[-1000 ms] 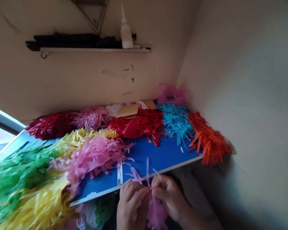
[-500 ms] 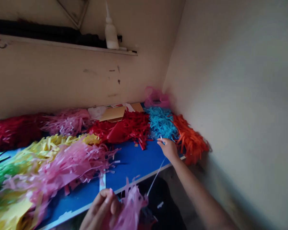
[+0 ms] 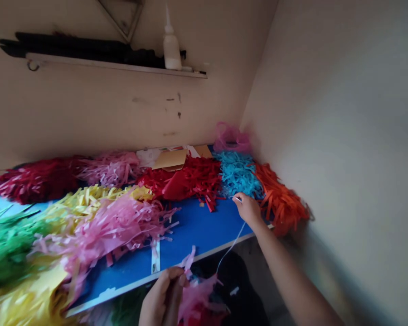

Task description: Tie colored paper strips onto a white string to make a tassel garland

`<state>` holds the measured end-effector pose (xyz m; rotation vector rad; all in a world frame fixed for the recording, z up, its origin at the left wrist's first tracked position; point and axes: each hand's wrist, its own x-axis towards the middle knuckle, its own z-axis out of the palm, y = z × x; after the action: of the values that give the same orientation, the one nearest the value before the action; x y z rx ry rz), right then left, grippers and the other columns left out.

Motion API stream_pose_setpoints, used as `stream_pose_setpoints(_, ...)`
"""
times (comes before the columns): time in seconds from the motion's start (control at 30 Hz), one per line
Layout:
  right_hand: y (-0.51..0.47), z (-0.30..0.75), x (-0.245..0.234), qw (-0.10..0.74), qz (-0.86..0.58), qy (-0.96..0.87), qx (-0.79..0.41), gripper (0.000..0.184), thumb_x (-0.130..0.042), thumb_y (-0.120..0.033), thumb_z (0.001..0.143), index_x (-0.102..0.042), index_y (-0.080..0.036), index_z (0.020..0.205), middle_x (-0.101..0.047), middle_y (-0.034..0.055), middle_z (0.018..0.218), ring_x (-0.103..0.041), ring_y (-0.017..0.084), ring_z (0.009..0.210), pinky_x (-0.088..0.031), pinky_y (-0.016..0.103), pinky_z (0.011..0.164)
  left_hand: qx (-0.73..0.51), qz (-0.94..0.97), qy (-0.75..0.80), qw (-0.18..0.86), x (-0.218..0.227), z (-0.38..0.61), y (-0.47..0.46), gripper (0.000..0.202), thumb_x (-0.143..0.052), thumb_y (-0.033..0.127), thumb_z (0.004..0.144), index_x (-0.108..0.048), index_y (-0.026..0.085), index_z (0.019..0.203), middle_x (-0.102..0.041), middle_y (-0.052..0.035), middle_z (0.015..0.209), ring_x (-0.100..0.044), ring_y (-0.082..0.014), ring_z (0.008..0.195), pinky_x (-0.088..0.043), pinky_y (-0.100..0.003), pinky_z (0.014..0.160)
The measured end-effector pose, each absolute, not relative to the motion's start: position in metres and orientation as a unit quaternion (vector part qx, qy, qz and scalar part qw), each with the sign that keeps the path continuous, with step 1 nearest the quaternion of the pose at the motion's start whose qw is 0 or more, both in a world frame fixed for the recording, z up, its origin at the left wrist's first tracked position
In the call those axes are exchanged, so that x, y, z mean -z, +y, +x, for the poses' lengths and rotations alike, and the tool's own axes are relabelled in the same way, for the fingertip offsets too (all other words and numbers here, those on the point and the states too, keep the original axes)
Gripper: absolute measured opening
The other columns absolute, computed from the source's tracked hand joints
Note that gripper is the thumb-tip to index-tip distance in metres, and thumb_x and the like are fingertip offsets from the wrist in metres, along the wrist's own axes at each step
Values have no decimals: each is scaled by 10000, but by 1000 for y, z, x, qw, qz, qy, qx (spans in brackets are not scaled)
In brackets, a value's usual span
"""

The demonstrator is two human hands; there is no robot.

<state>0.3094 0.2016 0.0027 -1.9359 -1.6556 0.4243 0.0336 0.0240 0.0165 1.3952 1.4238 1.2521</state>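
My left hand (image 3: 163, 294), low at the table's front edge, is closed on a strip of pink fringed tissue paper (image 3: 200, 292) that hangs over my lap. A thin white string (image 3: 231, 246) runs up from this pink paper in a loose curve. Over the blue table, my right hand (image 3: 249, 209) pinches the string, its short white end poking out at the fingertips. Just behind that hand lies a heap of light-blue fringed paper (image 3: 240, 172), and orange fringed paper (image 3: 282, 199) lies to its right.
Red (image 3: 204, 174), dark red (image 3: 37, 179), pink (image 3: 112, 222), yellow (image 3: 85, 203) and green (image 3: 10, 253) fringed paper covers much of the blue table (image 3: 193, 231). Cardboard (image 3: 170, 159) and a pink bag (image 3: 231, 138) sit behind. A glue bottle (image 3: 172, 50) stands on the wall shelf (image 3: 115, 67).
The string has gone from nearly straight to a slack curve. My view has swung slightly left, so everything sits further right. Both hands keep their hold.
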Motion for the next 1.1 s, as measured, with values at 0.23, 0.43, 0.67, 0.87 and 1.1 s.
stream_pose_setpoints(0.23, 100, 233, -11, 384, -549, -608, -425, 163, -650, -329, 814, -739, -199, 855, -754, 22, 846, -671, 175, 758, -498, 243, 701, -482, 553, 540, 413, -12, 41, 23, 261, -556, 419, 887, -632, 191, 785, -619, -5, 667, -540, -115, 564, -453, -179, 531)
stream_pose_setpoints(0.43, 59, 200, -6, 446, -492, -533, -525, 84, -714, -285, 776, -782, -248, 809, -774, 7, 818, -690, 175, 731, -516, 245, 701, -488, 560, 549, 383, -18, 39, 19, 216, -591, 372, 870, -675, 177, 827, -641, -13, 654, -567, -125, 571, -464, -184, 533)
stream_pose_setpoints(0.67, 53, 187, -7, 464, -494, -574, -460, 91, -702, -294, 794, -776, -247, 768, -769, 2, 768, -705, 186, 724, -546, 256, 720, -488, 546, 540, 416, -12, 40, 17, 248, -570, 377, 888, -684, 163, 835, -657, -19, 644, -582, -123, 554, -483, -184, 526)
stream_pose_setpoints(0.87, 51, 187, -9, 465, -497, -601, -419, 107, -682, -317, 826, -761, -260, 782, -775, 2, 780, -726, 200, 748, -565, 267, 738, -503, 612, 551, 264, -17, 26, 21, 127, -610, 277, 856, -710, 202, 834, -725, -21, 720, -671, -142, 622, -537, -201, 598)
stream_pose_setpoints(1.1, 50, 186, -19, 442, -464, -674, -367, 79, -680, -255, 845, -755, -276, 843, -780, -15, 811, -733, 175, 735, -557, 232, 734, -461, 687, 516, 223, -20, 17, 25, 104, -603, 206, 866, -706, 205, 851, -716, -20, 714, -669, -118, 610, -517, -171, 580)
